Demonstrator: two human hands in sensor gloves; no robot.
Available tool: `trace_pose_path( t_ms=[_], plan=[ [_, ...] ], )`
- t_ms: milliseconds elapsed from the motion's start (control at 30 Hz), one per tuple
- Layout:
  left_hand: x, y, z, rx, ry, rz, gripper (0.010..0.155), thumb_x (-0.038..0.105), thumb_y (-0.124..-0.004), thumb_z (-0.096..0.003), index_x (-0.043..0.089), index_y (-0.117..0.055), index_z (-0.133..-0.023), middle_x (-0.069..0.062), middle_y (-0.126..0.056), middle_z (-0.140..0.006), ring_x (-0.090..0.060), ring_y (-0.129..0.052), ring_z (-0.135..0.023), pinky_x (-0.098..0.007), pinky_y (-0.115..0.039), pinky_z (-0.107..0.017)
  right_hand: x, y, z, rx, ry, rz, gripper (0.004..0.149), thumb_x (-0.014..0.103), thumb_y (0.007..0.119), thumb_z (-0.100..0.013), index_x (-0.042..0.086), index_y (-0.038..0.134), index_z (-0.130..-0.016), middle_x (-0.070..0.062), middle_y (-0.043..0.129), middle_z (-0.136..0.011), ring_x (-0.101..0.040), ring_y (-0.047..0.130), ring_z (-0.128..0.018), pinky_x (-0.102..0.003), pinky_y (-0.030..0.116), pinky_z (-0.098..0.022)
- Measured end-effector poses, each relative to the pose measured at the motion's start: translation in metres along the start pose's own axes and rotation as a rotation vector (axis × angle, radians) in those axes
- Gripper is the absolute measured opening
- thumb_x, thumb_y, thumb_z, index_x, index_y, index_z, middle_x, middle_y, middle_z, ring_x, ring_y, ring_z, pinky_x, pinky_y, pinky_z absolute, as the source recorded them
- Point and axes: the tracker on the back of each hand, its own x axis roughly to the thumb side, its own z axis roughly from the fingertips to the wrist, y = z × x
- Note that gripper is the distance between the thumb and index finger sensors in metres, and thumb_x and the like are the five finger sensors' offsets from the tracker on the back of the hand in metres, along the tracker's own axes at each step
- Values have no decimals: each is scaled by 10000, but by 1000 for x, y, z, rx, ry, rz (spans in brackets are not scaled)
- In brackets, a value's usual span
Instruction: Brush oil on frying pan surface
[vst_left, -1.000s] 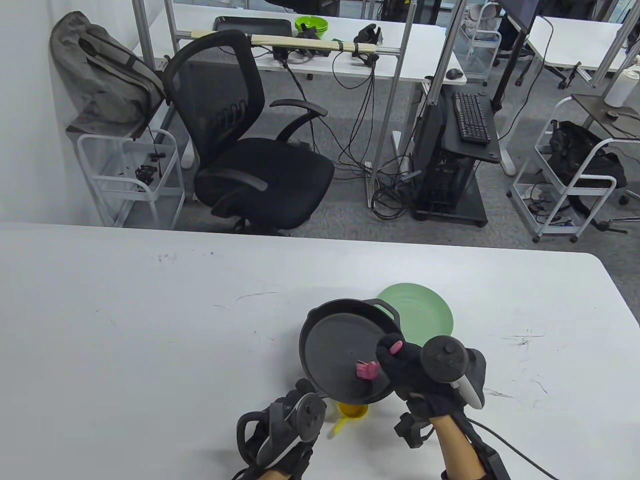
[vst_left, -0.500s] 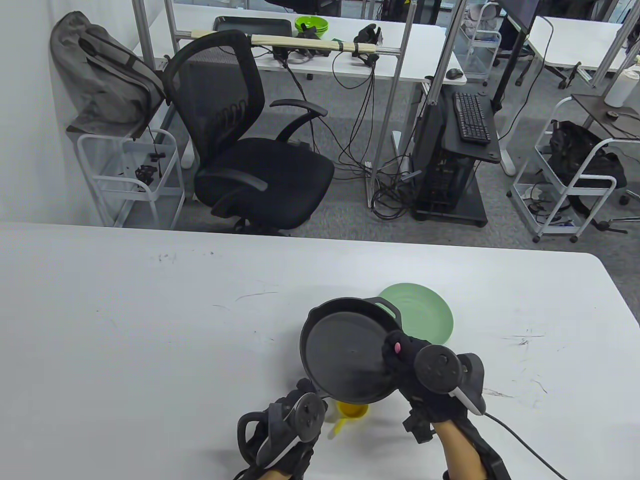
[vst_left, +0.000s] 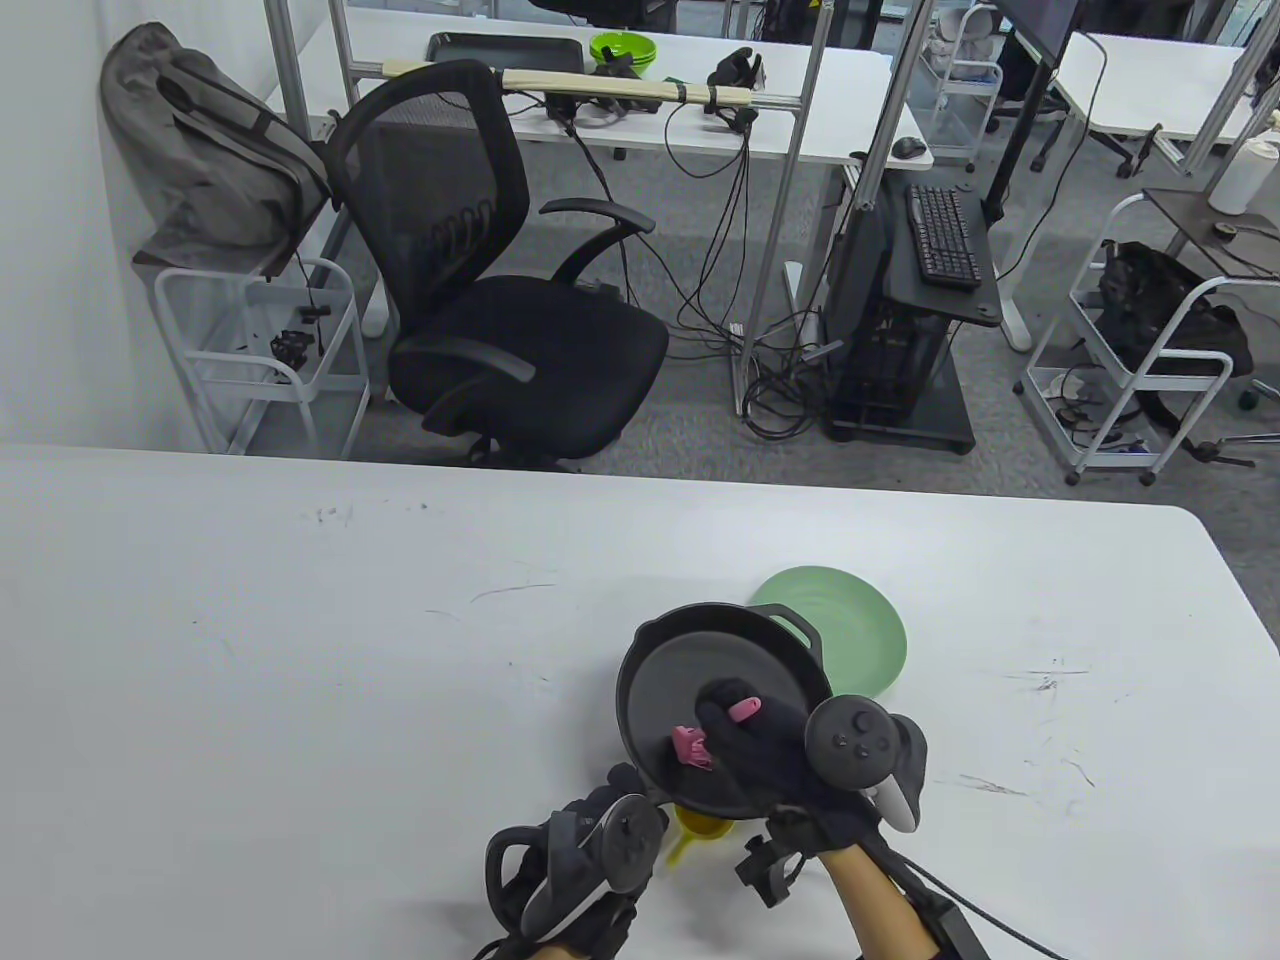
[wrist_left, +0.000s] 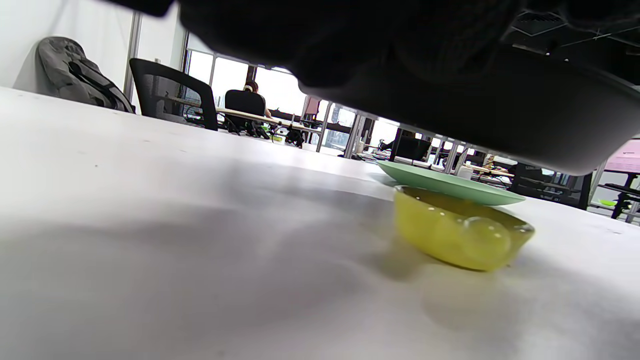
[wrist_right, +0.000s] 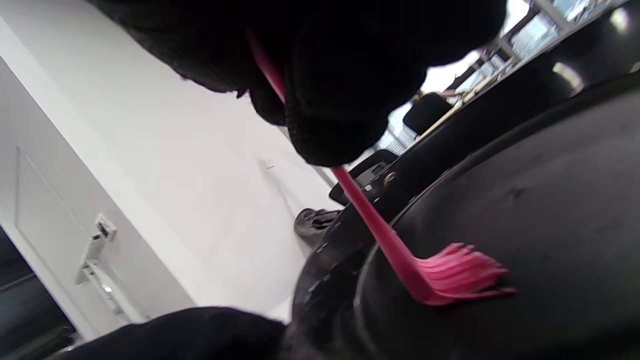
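The frying pan sits low and right of centre in the table view, lifted off the table and tilted toward the camera, probably so its dark inner face is easy to reach. The left wrist view backs this up: the pan's underside hangs across the top of the frame with open space beneath it. The left hand, at the bottom edge just left of the pan, appears to grip the pan's handle, though the handle itself is hidden behind the hand and its tracker. The right hand is clenched around the pink brush; its handle runs up between the gloved fingers and the bristles splay flat against the pan floor, below and to the left of the grip. A yellow cup, likely holding the oil, stands on the table right under the pan's near rim, close for dipping. A green plate lies beyond the pan, toward the upper right
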Motion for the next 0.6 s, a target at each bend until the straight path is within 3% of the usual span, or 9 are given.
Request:
trace_pose_path(
  t_ms=[267, 433, 500, 600],
  plan=[
    [3, 3, 2, 24, -11, -25, 630, 496, -793, -540, 57, -728, -987, 11, -971, -512, -148, -959, -215, -351, -846, -153, -2, -5, -1, 19, 3, -230, 441, 427, 715, -633, 162, 707, -986, -200, 934, -792, -229, 937, -506, -271, 843, -298],
    [3, 3, 2, 26, -6, -32, 630, 496, -795, -540, 58, -729, -987, 10, -972, -512, -150, -960, -217, -352, -845, -155, -4, -9, 0, -18, 40, -104, 443, 395, 740, -625, 118, 729, -970, -243, 943, -764, -265, 940, -479, -308, 841, -280],
    [3, 4, 2, 31, -3, -37, 629, 497, -795, -539, 59, -731, -986, 11, -973, -511, -148, -960, -217, -352, -846, -155, -4, -15, 0, -18, 65, 42, 438, 409, 733, -630, 121, 735, -960, -216, 961, -746, -248, 947, -463, -296, 846, -269],
    [2, 2, 2, 16, -5, -24, 629, 494, -798, -539, 57, -731, -987, 7, -973, -513, -152, -961, -218, -355, -846, -156, -3, -22, 1, -46, 94, 79, 417, 396, 744, -632, 114, 759, -938, -224, 969, -714, -251, 946, -441, -299, 842, -256]
  ],
)
